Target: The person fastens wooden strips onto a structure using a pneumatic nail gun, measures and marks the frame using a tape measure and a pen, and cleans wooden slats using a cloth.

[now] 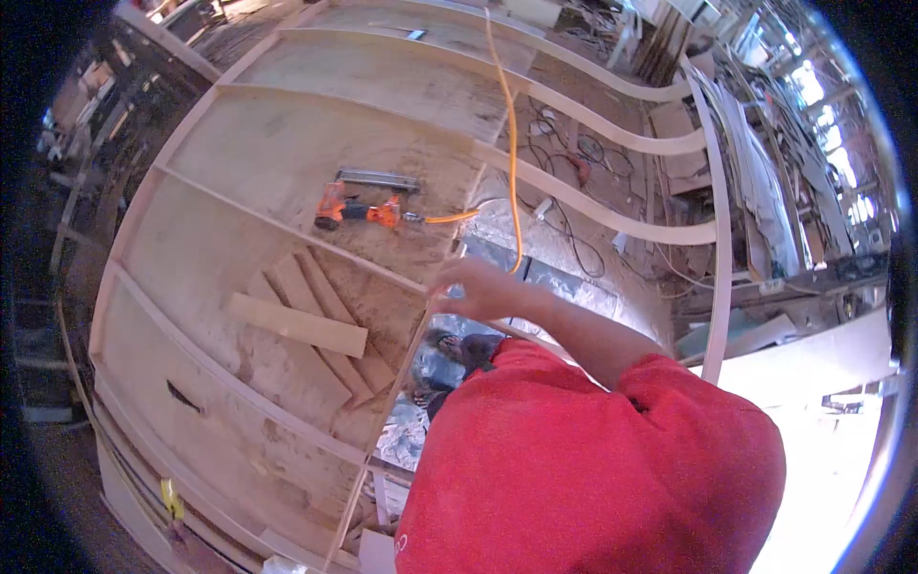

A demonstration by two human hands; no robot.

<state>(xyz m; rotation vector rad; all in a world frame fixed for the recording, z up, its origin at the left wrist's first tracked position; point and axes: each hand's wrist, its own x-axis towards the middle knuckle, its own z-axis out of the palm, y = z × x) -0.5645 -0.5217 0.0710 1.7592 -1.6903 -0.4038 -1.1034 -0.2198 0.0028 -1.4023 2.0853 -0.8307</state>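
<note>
Head view shows the right hand (478, 289) with its fingers bent at the inner end of a thin wooden crosspiece (373, 265), which runs over the panel (206, 263) from its left rim. Whether the grip is closed on this wood or only stays beside it, I cannot tell; the left hand is out of view. Above the crosspiece, an orange nail gun (359, 210) lies on the panel; below it, loose wooden slats (298, 323) lie crossed. A long orange air hose (513, 143) comes down to the forearm (574, 325) (its lower end is hidden there). If the arm catches this hose, the nail gun could be dragged, supposing that they are connected. A foot (451, 344) is on crumpled silvery sheeting (574, 289), which may slide under weight. The panel is pale and dusty, and curved wooden ribs (593, 207) extend to its right. Around, the workshop is crowded: dark cables on the floor, boards (755, 182) stacked at the right, strong daylight behind them.
</note>
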